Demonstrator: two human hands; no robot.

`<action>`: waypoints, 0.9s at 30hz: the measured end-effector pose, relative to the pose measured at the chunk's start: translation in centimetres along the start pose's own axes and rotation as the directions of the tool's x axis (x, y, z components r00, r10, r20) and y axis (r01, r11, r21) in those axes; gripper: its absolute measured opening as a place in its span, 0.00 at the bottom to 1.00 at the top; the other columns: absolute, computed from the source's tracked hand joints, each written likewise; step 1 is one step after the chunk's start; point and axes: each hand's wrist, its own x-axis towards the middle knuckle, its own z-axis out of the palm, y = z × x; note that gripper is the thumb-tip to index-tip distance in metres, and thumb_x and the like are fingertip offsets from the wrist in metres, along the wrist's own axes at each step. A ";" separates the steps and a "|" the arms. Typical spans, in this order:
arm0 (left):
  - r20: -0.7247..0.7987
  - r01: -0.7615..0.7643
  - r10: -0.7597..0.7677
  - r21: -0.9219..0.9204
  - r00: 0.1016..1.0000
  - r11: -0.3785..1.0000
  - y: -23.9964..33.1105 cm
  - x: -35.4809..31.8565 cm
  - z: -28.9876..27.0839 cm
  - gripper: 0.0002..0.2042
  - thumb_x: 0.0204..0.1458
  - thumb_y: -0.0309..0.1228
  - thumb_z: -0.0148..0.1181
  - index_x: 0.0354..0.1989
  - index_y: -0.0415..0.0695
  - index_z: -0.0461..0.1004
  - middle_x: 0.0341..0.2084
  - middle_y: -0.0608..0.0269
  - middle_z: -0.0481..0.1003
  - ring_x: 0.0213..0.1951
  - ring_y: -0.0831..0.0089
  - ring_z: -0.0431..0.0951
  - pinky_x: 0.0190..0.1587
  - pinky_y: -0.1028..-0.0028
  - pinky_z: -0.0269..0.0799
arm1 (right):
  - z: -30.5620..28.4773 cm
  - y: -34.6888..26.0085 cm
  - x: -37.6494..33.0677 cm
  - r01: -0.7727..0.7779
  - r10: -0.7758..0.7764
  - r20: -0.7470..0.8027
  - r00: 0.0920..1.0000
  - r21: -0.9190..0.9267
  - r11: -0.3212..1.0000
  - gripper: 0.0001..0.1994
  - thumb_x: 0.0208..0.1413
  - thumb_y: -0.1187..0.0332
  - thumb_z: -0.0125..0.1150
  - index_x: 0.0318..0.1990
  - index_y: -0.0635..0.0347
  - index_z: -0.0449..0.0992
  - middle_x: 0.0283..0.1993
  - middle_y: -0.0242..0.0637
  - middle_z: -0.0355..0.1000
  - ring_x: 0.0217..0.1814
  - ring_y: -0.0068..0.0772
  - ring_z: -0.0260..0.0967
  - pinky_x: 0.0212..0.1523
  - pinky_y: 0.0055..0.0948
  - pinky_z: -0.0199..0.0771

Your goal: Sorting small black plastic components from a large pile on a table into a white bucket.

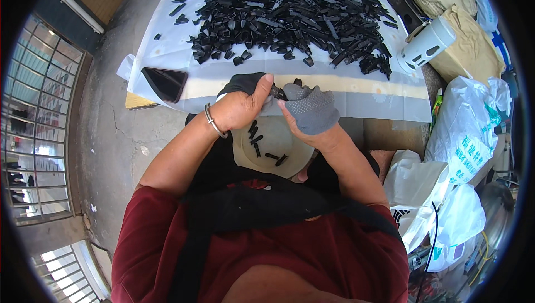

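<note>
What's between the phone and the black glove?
Just bare pale sheet: the head view shows nothing lying between the phone and the black glove on the left hand.

A small black part (280, 93), partly hidden, is held aslant over the table's (362, 86) near edge. Matching black pieces (290, 21), some slim, some stubby, lie heaped toward the far edge; a few lie loose in the bowl (292, 138), toward its left and near rim.

Left hand (245, 99) in a partial black glove and right hand (310, 110) in a dotted grey glove hold a small black part (280, 93) above a round cream tub (295, 144); beyond, a heap of black pieces (284, 21) covers white sheeting (167, 55).
</note>
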 end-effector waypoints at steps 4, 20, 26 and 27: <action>-0.095 -0.162 0.172 0.103 0.981 0.981 -1.4 -0.9 1.5 0.20 0.58 0.40 0.37 0.27 0.38 0.70 0.23 0.46 0.72 0.29 0.50 0.72 0.33 0.63 0.67 | 0.7 -0.7 -0.2 0.003 -0.011 0.072 0.997 0.107 0.994 0.11 0.50 0.61 0.53 0.34 0.58 0.74 0.32 0.38 0.72 0.35 0.42 0.68 0.34 0.37 0.66; 0.068 -0.374 0.444 0.659 0.893 0.652 -2.6 6.7 4.6 0.11 0.45 0.25 0.48 0.38 0.46 0.72 0.34 0.52 0.72 0.33 0.57 0.73 0.34 0.65 0.69 | -1.0 8.9 3.0 -0.406 0.482 0.132 0.866 -0.379 0.832 0.13 0.50 0.59 0.52 0.38 0.56 0.74 0.35 0.43 0.71 0.37 0.48 0.68 0.40 0.41 0.68; -0.001 -0.247 0.281 0.473 0.960 0.846 -2.0 4.9 1.6 0.13 0.48 0.31 0.45 0.40 0.42 0.70 0.33 0.49 0.73 0.35 0.55 0.73 0.38 0.63 0.68 | 0.3 10.2 -0.1 -0.428 0.445 -0.036 0.895 0.217 0.877 0.10 0.53 0.67 0.50 0.42 0.58 0.71 0.34 0.36 0.70 0.35 0.35 0.69 0.32 0.32 0.70; 0.009 -0.199 0.215 0.413 0.977 0.889 -1.7 4.7 1.3 0.13 0.49 0.32 0.46 0.41 0.42 0.70 0.33 0.47 0.73 0.36 0.54 0.73 0.39 0.63 0.68 | 0.2 10.0 -0.5 -0.517 0.553 0.156 0.818 0.622 0.589 0.10 0.54 0.69 0.49 0.43 0.58 0.70 0.35 0.34 0.70 0.36 0.30 0.68 0.30 0.26 0.70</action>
